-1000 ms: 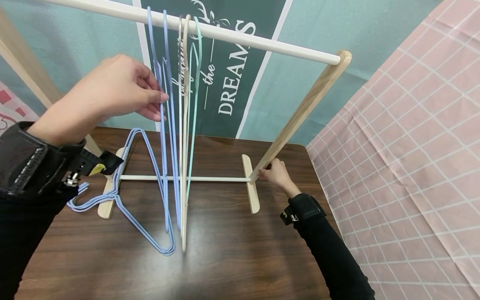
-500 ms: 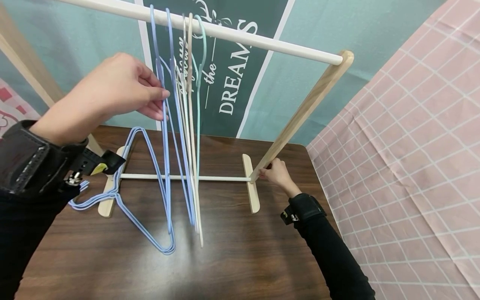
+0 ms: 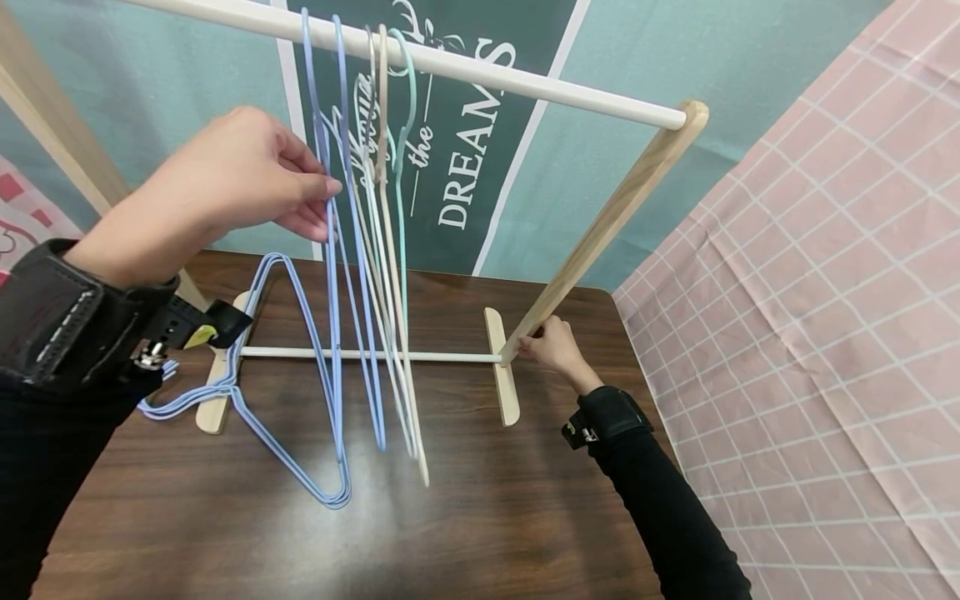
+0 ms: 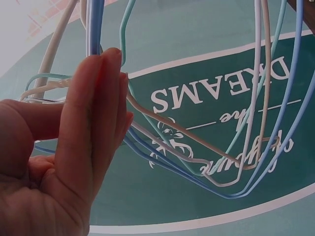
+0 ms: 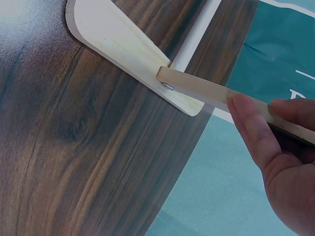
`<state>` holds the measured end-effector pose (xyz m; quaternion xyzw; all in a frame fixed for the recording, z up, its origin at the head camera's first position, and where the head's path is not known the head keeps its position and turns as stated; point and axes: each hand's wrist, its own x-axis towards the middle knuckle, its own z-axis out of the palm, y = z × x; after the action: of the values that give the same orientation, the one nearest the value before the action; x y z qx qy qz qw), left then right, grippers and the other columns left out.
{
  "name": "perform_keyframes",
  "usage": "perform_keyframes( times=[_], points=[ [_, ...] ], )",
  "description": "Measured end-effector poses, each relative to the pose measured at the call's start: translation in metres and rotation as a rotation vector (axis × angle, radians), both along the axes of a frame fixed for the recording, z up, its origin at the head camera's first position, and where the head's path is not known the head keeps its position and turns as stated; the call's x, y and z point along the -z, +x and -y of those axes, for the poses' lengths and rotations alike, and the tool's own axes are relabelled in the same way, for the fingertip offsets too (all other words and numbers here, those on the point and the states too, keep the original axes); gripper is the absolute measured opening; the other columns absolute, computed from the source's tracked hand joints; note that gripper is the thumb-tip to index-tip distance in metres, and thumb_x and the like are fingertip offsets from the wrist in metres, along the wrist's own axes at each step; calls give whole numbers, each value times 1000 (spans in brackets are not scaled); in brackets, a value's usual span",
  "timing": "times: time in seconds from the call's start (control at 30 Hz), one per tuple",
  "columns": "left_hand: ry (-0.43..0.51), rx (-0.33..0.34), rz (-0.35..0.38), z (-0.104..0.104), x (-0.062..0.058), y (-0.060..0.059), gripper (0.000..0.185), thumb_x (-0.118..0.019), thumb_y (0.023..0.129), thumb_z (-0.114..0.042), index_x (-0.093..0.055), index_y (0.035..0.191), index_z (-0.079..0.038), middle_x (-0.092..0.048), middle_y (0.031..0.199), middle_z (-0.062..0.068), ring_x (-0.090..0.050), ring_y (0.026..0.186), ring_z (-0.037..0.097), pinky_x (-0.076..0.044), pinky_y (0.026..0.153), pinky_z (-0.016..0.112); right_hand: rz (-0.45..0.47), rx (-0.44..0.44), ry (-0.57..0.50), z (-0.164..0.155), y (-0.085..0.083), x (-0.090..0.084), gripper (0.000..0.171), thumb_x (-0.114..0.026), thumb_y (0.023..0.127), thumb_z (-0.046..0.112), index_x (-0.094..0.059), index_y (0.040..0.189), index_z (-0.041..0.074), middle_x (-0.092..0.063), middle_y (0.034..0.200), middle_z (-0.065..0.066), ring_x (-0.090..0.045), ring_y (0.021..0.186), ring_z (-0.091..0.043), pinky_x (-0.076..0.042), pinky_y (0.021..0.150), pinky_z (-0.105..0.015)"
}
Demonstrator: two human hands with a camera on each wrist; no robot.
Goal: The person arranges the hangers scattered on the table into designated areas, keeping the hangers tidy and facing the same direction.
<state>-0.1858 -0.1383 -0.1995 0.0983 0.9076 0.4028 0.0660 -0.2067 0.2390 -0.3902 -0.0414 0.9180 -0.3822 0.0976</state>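
My left hand [image 3: 247, 175] pinches one side of a blue hanger [image 3: 333, 283], which hangs from the white top bar [image 3: 562, 93] of a garment rack. In the left wrist view its fingertips press around the blue wire [image 4: 94, 29]. Just right of it hang another blue hanger [image 3: 342, 83], a beige hanger [image 3: 383, 83] and a mint hanger [image 3: 402, 208], with a pale one among them. Low at the right, my right hand [image 3: 555, 346] grips the rack's wooden post [image 3: 600, 233] near its base; the right wrist view shows thumb and fingers on the post [image 5: 206, 87].
A bundle of blue hangers [image 3: 225, 386] lies on the dark wooden table [image 3: 450, 517] across the rack's left foot [image 3: 212, 417]. The right foot [image 3: 507, 400] and a thin lower bar [image 3: 450, 357] stand behind. A pink checked cloth [image 3: 810, 333] borders the right side.
The lower ends of the second blue, pale, beige and mint hangers have swung right, fanning away from the held blue hanger. The left hand has shifted slightly right; the right hand stays put.
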Motion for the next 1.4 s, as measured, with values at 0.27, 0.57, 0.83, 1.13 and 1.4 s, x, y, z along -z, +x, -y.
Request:
perform_keyframes(
  times=[0.27,0.57,0.83,1.13,1.4],
  points=[
    [-4,0,1,-1,0,-1,41,-55,92,-31,-56,113,4,-68,80,12,-68,68,20,-50,65,19,0,2,1,0,0,1,27,-55,88,-2,-51,112,-15,-58,98,-32,-62,88,-40,-53,68,-30],
    [-10,-7,7,0,1,0,42,-54,92,-33,-56,113,3,-68,80,12,-68,68,20,-51,66,21,2,1,-5,0,0,2,26,-55,89,-1,-51,111,-14,-58,98,-31,-62,88,-40,-53,68,-30],
    [-25,3,24,3,-1,1,46,-52,92,-37,-55,114,3,-69,82,10,-68,69,19,-50,75,27,-4,-4,2,-1,1,2,25,-55,89,-1,-53,110,-14,-59,96,-30,-63,86,-38,-53,67,-30],
    [-84,5,1,12,1,3,51,-48,92,-44,-53,115,2,-69,84,9,-68,67,18,-44,87,38,6,1,1,0,2,1,26,-54,89,-1,-52,111,-14,-59,97,-31,-63,86,-38,-53,68,-30],
    [-209,-2,-85,22,7,5,48,-46,93,-42,-57,109,2,-69,80,8,-67,63,16,-33,90,54,-3,-2,3,-1,3,-1,26,-55,89,-1,-51,111,-14,-59,97,-31,-65,82,-33,-53,68,-30]
  ],
)
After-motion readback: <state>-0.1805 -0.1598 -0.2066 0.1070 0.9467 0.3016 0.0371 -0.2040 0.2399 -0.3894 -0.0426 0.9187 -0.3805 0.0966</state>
